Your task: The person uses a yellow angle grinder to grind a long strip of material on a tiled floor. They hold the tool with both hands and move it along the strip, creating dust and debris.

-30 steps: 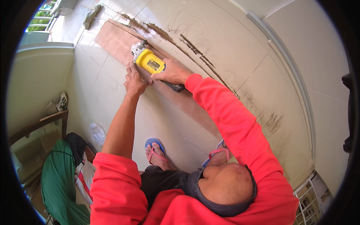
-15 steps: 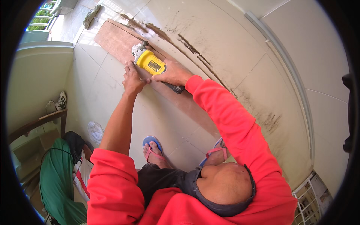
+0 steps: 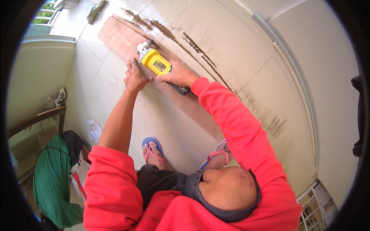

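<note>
Clock read from mid-view, twelve at top. Nearest: bent bare knee (image 3: 231,189) at 5, red sleeves (image 3: 111,186) either side of it; blue sandals (image 3: 153,141) with pink straps at 7 and 5.

Right hand (image 3: 179,73) at 12, fingers wrapped about the yellow body of a grinder (image 3: 148,57); the grinder sits at 11, on the board, metal head toward 11. Dark label (image 3: 158,65) on its upper face, pale print, small. Left hand (image 3: 135,79) between 10 and 11: thumb wide of the fingers, fingertips at the board's edge just beside the grinder head; cannot tell whether they touch it.

Board (image 3: 119,34) reddish-brown, flat, long, running from 11 down toward 4; dark line along its upper part.

Floor (image 3: 169,115): pale, glossy, large tiles, thin joints. Brown dirt (image 3: 194,43) in broken streaks from 11 past 12; dark smears (image 3: 275,125) at 3.

Clear plastic bag (image 3: 94,130) near 9, crumpled; contents cannot be told. Green cloth (image 3: 54,181) at 8. Wooden bench (image 3: 36,120) at 9, patterned shoe (image 3: 60,97) by its end.

Farther: grey strip (image 3: 295,65) along the wall base at 2; white rack (image 3: 314,204) at 4, contents unclear. Crumpled grey cloth (image 3: 95,11) between 10 and 11; white railing (image 3: 44,16) beyond, greenery behind.
</note>
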